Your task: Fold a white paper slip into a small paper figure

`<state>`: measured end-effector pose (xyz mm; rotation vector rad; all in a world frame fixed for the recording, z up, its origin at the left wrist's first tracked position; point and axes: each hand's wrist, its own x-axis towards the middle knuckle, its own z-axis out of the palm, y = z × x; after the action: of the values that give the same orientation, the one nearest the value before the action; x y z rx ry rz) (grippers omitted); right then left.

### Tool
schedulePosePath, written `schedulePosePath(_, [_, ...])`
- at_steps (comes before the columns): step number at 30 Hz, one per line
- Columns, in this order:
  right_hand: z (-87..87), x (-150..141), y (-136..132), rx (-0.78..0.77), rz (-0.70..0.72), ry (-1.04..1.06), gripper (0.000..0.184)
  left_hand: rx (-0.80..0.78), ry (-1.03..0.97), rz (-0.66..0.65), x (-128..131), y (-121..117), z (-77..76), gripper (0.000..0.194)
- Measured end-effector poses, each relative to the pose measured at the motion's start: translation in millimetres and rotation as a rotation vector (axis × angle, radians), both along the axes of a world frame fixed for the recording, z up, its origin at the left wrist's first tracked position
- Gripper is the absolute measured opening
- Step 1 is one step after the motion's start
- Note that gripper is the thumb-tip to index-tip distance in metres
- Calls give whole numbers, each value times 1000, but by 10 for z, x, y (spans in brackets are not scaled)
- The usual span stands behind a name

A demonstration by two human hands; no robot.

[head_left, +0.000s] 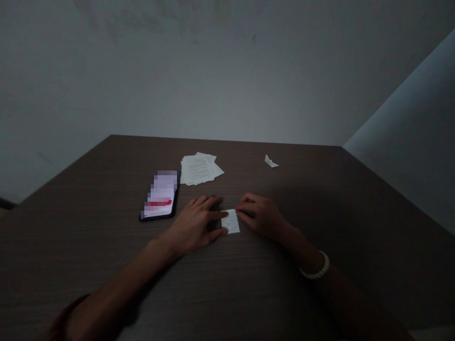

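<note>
A small, roughly square piece of printed paper lies on the table between my hands. My left hand is spread out, palm down, with its index finger and thumb resting on the paper's left side. From the other side my right hand, fingers drawn together, pinches the paper at its upper right corner. Part of the left edge is hidden under my left fingertips. I cannot make out the print.
A phone with a lit, blurred screen lies left of my left hand. Beyond it is a loose stack of printed paper sheets. A small folded paper piece sits farther back on the right. The brown table meets a wall behind.
</note>
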<state>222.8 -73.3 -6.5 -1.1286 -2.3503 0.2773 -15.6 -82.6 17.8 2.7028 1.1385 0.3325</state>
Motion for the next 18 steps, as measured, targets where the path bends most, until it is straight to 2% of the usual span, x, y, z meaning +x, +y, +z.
schedulePosePath(3, [21, 17, -34, 29, 31, -53, 17, 9, -8, -1, 0, -6, 10, 40])
schedulePosePath(12, [50, -42, -54, -4, -47, -40, 13, 11, -6, -14, 3, 20, 2, 41])
schedulePosePath(18, [15, -67, -14, -21, -95, 4, 11, 27, -39, -119, 4, 22, -1, 34])
